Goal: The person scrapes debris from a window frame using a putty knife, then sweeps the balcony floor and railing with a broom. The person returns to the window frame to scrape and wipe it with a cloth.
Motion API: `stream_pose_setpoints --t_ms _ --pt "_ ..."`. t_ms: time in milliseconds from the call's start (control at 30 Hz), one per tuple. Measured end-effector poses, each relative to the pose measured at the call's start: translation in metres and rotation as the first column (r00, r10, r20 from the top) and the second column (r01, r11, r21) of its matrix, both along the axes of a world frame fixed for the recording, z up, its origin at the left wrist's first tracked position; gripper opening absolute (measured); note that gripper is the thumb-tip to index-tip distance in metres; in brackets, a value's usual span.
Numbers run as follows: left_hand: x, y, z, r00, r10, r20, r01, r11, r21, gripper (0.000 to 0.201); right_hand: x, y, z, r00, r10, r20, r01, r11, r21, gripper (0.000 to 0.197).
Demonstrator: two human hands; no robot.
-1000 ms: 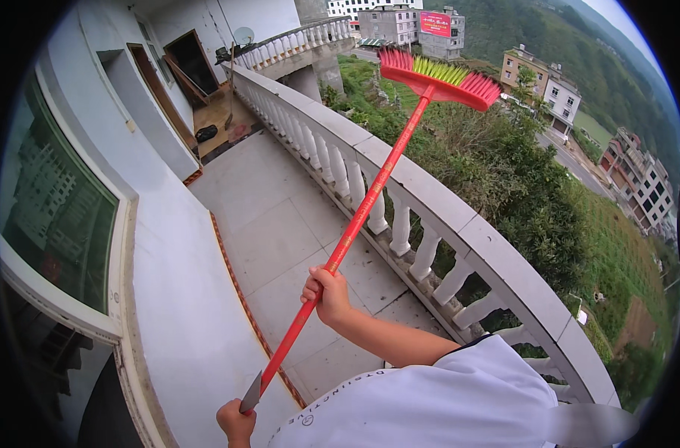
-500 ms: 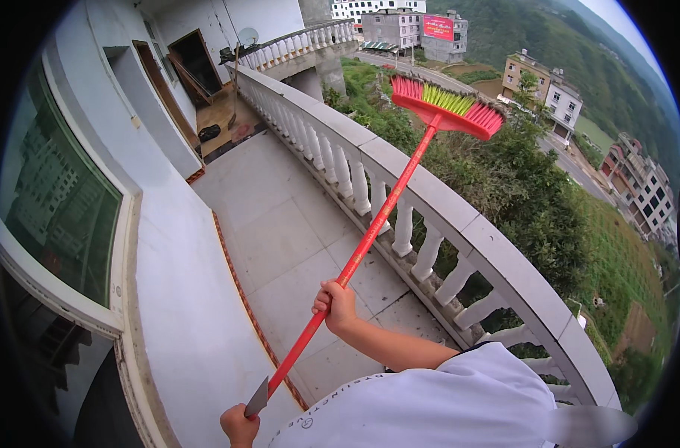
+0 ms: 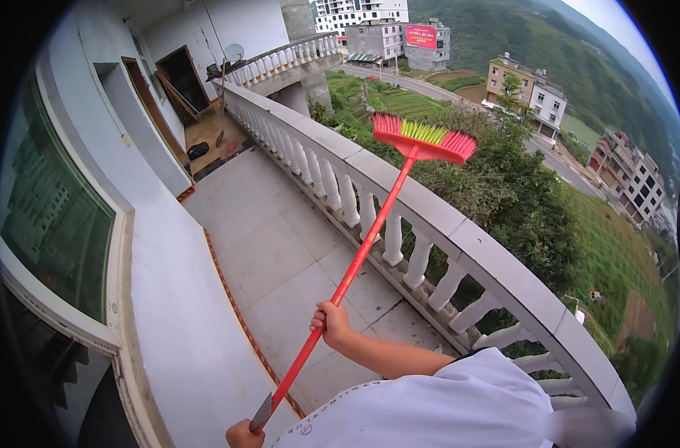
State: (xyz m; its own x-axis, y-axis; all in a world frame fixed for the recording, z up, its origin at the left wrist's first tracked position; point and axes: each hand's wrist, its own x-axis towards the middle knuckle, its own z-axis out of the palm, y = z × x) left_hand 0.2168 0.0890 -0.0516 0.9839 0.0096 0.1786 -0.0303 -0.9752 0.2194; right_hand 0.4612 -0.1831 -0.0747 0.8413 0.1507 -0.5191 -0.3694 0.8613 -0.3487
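A red-handled broom [image 3: 361,257] slants up and away from me, its bristle head [image 3: 423,137] raised and pointing upward. Pink bristles flank a yellow-green middle section, and dark debris fringes their tips. Partway along the lower handle, my right hand [image 3: 331,322] is wrapped round it. My left hand [image 3: 244,434] is closed at the handle's bottom end, partly cut off by the picture edge. A flat grey metal blade [image 3: 261,412] sticks up beside the handle from that same hand; its grip is hidden.
A curved balustrade [image 3: 429,216] with white balusters runs along the right, with greenery and buildings beyond. On the left stand a white wall [image 3: 183,321] and a framed window [image 3: 60,216]. Grey tiles [image 3: 273,246] lead to a doorway [image 3: 182,82] and a dark bundle [image 3: 198,151].
The broom head has shifted left and down in the picture, while the scenery has also slid left. Both hands keep their hold, and the blade stays at the handle's lower end.
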Motion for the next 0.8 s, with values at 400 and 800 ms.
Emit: stream_pose_setpoints --t_ms 400,800 --pt "-0.027 0.009 -0.053 0.917 0.094 -0.388 -0.117 0.992 -0.036 0.014 -0.001 0.006 -0.088 0.964 0.078 -0.256 -0.108 0.988 -0.107 0.013" --pt "-0.034 -0.005 -0.08 0.876 0.078 -0.476 -0.166 0.975 -0.145 0.018 -0.005 -0.011 -0.128 0.951 0.248 -0.183 -0.262 0.963 -0.057 0.011"
